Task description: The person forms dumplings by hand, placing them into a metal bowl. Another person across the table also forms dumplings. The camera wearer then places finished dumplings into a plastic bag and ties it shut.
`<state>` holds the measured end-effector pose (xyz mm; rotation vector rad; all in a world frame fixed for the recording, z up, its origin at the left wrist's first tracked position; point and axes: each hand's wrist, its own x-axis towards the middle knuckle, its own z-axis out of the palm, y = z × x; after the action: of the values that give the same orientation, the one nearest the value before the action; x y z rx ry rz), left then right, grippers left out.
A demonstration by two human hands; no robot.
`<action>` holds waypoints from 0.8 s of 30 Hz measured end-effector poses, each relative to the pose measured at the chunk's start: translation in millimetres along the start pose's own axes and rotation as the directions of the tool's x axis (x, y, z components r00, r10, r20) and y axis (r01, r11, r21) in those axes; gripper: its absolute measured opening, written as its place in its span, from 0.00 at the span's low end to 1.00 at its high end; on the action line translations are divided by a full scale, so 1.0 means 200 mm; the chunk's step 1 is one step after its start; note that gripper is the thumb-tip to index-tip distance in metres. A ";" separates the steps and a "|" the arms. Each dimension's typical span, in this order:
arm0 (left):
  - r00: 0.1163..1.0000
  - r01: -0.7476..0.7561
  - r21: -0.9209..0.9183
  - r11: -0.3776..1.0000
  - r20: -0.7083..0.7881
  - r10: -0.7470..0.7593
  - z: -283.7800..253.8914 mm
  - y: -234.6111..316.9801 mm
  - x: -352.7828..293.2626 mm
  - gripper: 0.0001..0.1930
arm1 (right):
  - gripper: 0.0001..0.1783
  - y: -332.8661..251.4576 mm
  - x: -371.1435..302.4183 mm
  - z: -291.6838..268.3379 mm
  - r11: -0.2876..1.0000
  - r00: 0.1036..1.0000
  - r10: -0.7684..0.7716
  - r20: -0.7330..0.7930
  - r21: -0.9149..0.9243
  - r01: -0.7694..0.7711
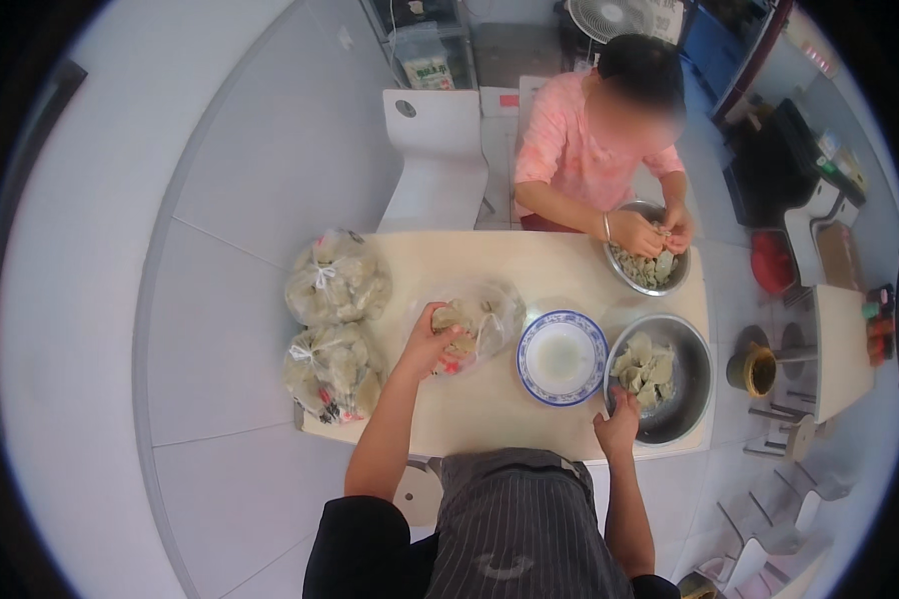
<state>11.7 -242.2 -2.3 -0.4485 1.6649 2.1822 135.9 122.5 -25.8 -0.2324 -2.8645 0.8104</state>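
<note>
My left hand point(432, 344) reaches into an open clear plastic bag point(504, 309), its fingers closed round pale greenish, irregular pieces point(455, 319). My right hand point(618, 423) is at the near left rim of a large metal bowl point(691, 384). Its fingers lie over the rim and its thumb outside; the fingertips reach the flat, pale green pieces point(645, 367) heaped in the bowl. Between my hands stands a white plate with a blue patterned rim point(532, 377), holding what looks like clear liquid.
Two tied bags of similar pieces, one farther point(338, 285) and one nearer point(335, 369), sit at the table's left end. Across the table point(449, 419), a person in pink point(579, 140) handles small pieces over another metal bowl point(659, 288). A white chair point(435, 150) stands beyond the table.
</note>
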 end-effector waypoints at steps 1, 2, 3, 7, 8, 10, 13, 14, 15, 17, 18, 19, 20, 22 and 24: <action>0.999 0.020 -0.128 0.992 0.035 -0.016 0.03 0.03 -0.05 0.22 | 0.23 -0.12 0.01 -0.05 0.993 0.990 -0.119 -0.078 0.002 0.120; 0.998 -0.026 -0.162 0.987 0.054 0.035 0.08 0.05 -0.09 0.23 | 0.24 -0.18 0.02 -0.04 0.984 0.996 -0.075 -0.040 0.159 0.081; 0.994 -0.065 -0.198 0.978 0.075 0.081 0.16 0.06 -0.13 0.25 | 0.25 -0.25 0.02 -0.03 0.951 0.999 -0.034 0.004 0.307 0.031; 0.939 -0.216 -0.222 0.951 0.219 0.264 0.54 0.01 -0.20 0.28 | 0.23 -0.63 0.19 0.11 -0.023 0.791 0.136 0.596 0.800 -0.599; 0.894 -0.405 0.053 0.913 0.233 0.383 0.62 -0.01 -0.20 0.28 | 0.25 -0.64 0.25 0.17 -0.234 0.766 0.018 0.643 0.747 -0.622; 0.733 -0.669 0.527 0.523 0.355 0.580 0.74 -0.02 -0.19 0.29 | 0.28 -0.63 0.32 0.20 -0.484 0.743 -0.111 0.661 0.617 -0.621; 0.747 -0.640 0.595 0.487 0.335 0.574 0.85 0.00 -0.24 0.25 | 0.28 -0.60 0.37 0.16 -0.599 0.747 -0.090 0.659 0.563 -0.569; 0.717 -0.665 0.607 0.436 0.354 0.600 0.85 -0.01 -0.25 0.23 | 0.28 -0.59 0.36 0.16 -0.601 0.754 -0.081 0.652 0.572 -0.559; 0.685 -0.687 0.617 0.384 0.375 0.624 0.85 -0.03 -0.24 0.22 | 0.28 -0.59 0.35 0.16 -0.602 0.761 -0.072 0.645 0.580 -0.549; 0.634 -0.709 0.640 0.297 0.395 0.665 0.87 -0.05 -0.23 0.19 | 0.28 -0.60 0.34 0.14 -0.631 0.767 -0.069 0.638 0.568 -0.529; 0.616 -0.709 0.654 0.263 0.394 0.682 0.88 -0.05 -0.22 0.19 | 0.28 -0.61 0.33 0.13 -0.646 0.770 -0.068 0.634 0.560 -0.518; 0.596 -0.709 0.668 0.228 0.394 0.700 0.89 -0.05 -0.21 0.18 | 0.28 -0.61 0.33 0.11 -0.666 0.771 -0.075 0.633 0.544 -0.511; 0.595 -0.710 0.678 0.190 0.433 0.677 0.90 -0.04 -0.21 0.18 | 0.28 -0.62 0.33 0.09 -0.684 0.773 -0.077 0.630 0.530 -0.500; 0.590 -0.714 0.691 0.112 0.510 0.626 0.92 -0.02 -0.23 0.19 | 0.28 -0.60 0.31 0.08 -0.707 0.774 -0.094 0.626 0.506 -0.495; 0.537 -0.769 0.639 0.025 0.623 0.569 0.89 -0.01 -0.20 0.18 | 0.28 -0.58 0.26 0.09 -0.710 0.765 -0.123 0.633 0.482 -0.513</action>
<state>41.1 -74.1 59.4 1.1145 2.9269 1.1539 69.5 26.3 26.6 -0.6559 -0.2601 3.3861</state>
